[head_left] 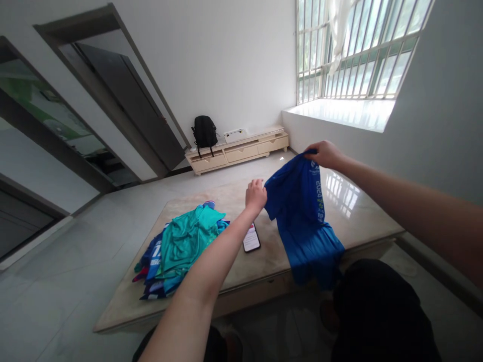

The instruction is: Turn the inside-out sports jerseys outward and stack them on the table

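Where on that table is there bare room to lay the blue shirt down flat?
Bare tabletop lies beyond the phone, toward the far edge, and on the glossy right end past the blue shirt. The left near part is crowded by the pile of clothes. Both hands, left and right, grip the shirt.

You hold a royal-blue jersey [302,221] with pale lettering down one side. The pile of folded shirts [177,246] is teal on top, navy and blue beneath. The stone surface [234,191] is mottled beige.
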Demonstrator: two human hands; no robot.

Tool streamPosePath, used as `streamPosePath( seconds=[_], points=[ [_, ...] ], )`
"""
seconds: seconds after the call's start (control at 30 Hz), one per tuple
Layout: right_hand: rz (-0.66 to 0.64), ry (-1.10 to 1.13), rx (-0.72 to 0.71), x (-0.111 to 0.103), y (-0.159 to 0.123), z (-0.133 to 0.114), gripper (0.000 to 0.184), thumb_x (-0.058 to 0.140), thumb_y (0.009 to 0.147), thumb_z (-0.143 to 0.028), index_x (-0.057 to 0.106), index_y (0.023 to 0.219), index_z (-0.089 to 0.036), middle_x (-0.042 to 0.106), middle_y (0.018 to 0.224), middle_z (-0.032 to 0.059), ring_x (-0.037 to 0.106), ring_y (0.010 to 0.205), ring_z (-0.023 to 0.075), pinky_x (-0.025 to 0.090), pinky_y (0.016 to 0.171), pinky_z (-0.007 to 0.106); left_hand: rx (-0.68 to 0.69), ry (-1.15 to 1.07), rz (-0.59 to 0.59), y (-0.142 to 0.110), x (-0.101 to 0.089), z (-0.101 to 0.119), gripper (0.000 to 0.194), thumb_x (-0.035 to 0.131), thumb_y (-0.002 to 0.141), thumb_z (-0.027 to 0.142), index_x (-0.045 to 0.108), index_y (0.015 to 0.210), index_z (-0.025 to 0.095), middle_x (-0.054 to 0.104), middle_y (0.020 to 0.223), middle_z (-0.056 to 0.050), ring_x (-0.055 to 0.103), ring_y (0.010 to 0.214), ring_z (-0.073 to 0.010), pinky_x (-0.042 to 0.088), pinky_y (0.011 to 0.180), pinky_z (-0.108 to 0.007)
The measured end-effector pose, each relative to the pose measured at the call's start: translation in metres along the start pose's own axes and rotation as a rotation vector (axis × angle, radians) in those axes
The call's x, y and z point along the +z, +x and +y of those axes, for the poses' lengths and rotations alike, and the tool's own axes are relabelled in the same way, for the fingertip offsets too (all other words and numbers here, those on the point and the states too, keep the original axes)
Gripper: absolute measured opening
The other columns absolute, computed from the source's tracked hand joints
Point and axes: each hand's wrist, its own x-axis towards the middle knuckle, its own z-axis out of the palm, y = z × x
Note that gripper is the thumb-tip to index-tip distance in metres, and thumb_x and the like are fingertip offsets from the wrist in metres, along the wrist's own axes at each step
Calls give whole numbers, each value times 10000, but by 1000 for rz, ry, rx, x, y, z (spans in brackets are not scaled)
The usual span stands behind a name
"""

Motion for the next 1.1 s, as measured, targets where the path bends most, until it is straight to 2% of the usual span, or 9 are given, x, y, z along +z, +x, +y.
streamPosePath(
  seconds=[0.17, 0.3, 0.5, 0.63, 0.77, 0.87, 0.93, 1.0, 1.1],
  points=[
    [-105, 14, 94, 49, -20, 34, 245, 760, 774, -353, 831, 915, -165, 736, 719, 52, 667, 714, 219, 530, 734, 331, 416, -35, -255, -91, 72, 38, 382, 574, 960, 175, 609, 1340, 176, 535, 1528, -109, 470, 1420, -261, 387, 1182, -373],
    [-103, 53, 125, 58, -7, 40, 297, 756, 790, -364, 821, 963, -132, 749, 796, 83, 667, 743, 226, 551, 782, 370, 555, -56, -373, -115, 115, 58, 440, 558, 1005, 298, 559, 1417, 142, 476, 1584, -149, 411, 1486, -302, 380, 1201, -445],
    [-37, 174, 139, 60, 36, 26, 342, 765, 821, -380, 788, 983, -80, 715, 788, 83, 659, 738, 208, 589, 831, 418, 597, -63, -485, -88, 155, 64, 521, 527, 1026, 366, 500, 1499, 150, 396, 1638, -160, 364, 1522, -282, 328, 1240, -418],
    [13, 218, 131, 59, 66, 20, 284, 734, 848, -277, 773, 994, -38, 654, 730, 36, 637, 713, 159, 593, 828, 406, 527, -55, -544, -60, 179, 61, 558, 556, 1007, 445, 512, 1507, 202, 340, 1668, -155, 312, 1541, -348, 317, 1229, -550],
    [9, 255, 40, 53, 91, 20, 346, 722, 856, -249, 737, 1078, 16, 659, 790, 27, 651, 757, 135, 577, 824, 397, 446, -79, -547, -7, 200, 52, 575, 640, 955, 464, 531, 1496, 304, 270, 1707, -71, 170, 1581, -388, 212, 1237, -664],
    [-26, 211, -36, 44, 100, 25, 421, 647, 910, -332, 715, 1129, 21, 666, 854, 36, 673, 834, 148, 553, 847, 379, 345, -106, -518, 41, 211, 45, 657, 718, 908, 413, 510, 1517, 280, 273, 1702, -110, 163, 1576, -421, 192, 1245, -661],
    [-96, 170, -105, 37, 92, 34, 447, 624, 922, -366, 717, 1160, 1, 674, 871, 39, 677, 894, 176, 534, 900, 402, 290, -133, -496, 61, 213, 42, 679, 707, 924, 371, 468, 1546, 241, 280, 1692, -152, 195, 1566, -430, 202, 1244, -651],
    [-202, 157, -192, 33, 68, 48, 451, 649, 908, -390, 736, 1166, -31, 707, 901, 52, 674, 937, 211, 516, 963, 435, 267, -174, -482, 60, 208, 41, 645, 634, 978, 347, 426, 1567, 186, 293, 1679, -191, 262, 1551, -403, 250, 1243, -600],
    [-403, 186, -276, 43, -3, 80, 391, 658, 898, -413, 784, 1122, -119, 761, 1069, 75, 688, 1014, 233, 515, 1015, 390, 280, -237, -495, 12, 186, 33, 565, 603, 999, 322, 485, 1514, 123, 382, 1631, -214, 376, 1511, -339, 329, 1238, -482]
  ],
)
